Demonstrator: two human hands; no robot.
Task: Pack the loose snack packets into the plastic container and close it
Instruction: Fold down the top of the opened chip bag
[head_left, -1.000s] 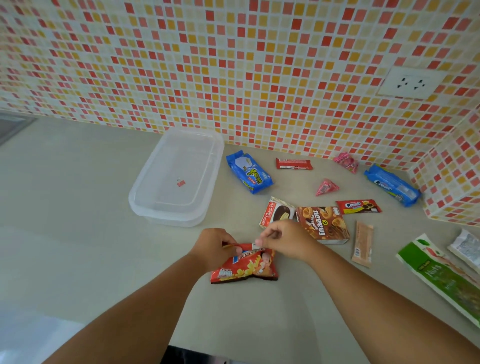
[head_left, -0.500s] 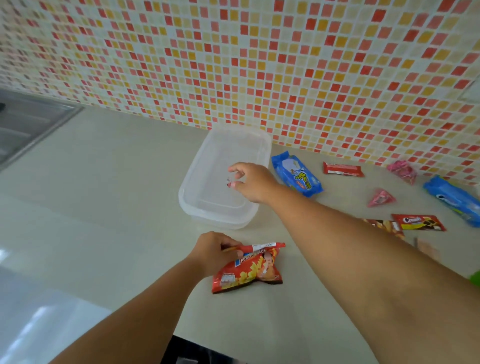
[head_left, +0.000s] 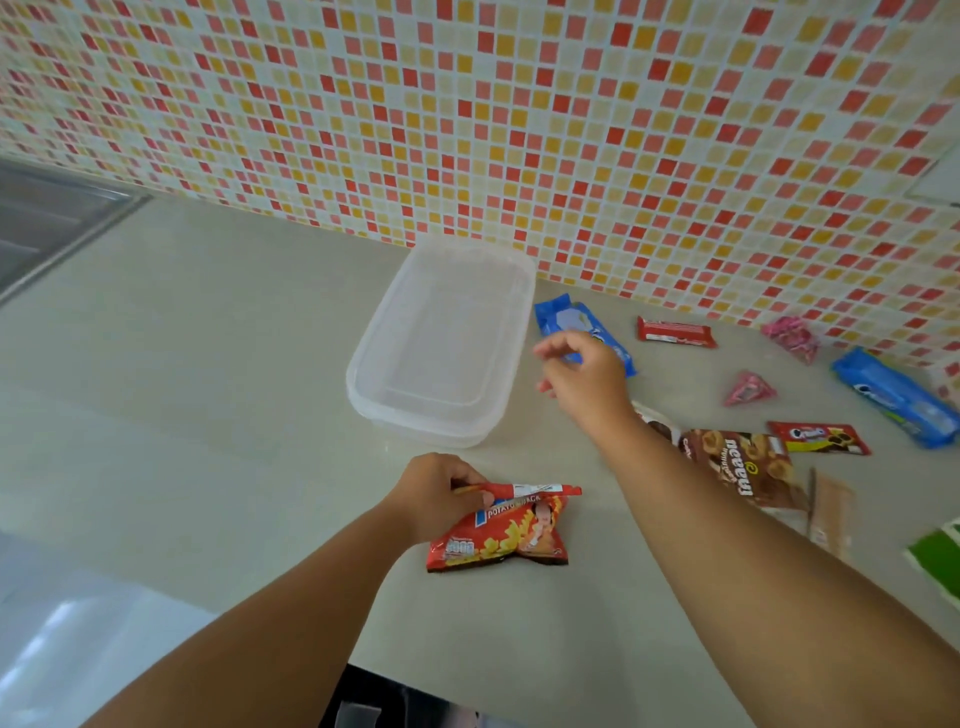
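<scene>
A clear plastic container (head_left: 415, 431) stands by the tiled wall, its lid seemingly on it and nothing visible inside. In front of it lies a red potato snack packet (head_left: 509, 535); my left hand (head_left: 436, 493) pinches its top seam at the left end. My right hand (head_left: 587, 379) hovers just right of the container, blurred, with fingers loosely spread and nothing seen in them. It partly covers a blue biscuit packet (head_left: 566, 317). Further right lie a red bar (head_left: 675, 332), a brown cookie packet (head_left: 743, 467) and a long blue packet (head_left: 893, 397).
Two pink packets (head_left: 792, 338) (head_left: 748, 389), a small red packet (head_left: 818, 437), a tan bar (head_left: 831, 514) and a green packet (head_left: 940, 561) lie at the right. A steel sink (head_left: 47, 223) sits at the far left. The counter's front edge runs below the red packet.
My right hand let go of the red packet, reached over the container, then drew back to its right side. A small red sticker on the container no longer shows. My left hand kept its hold.
</scene>
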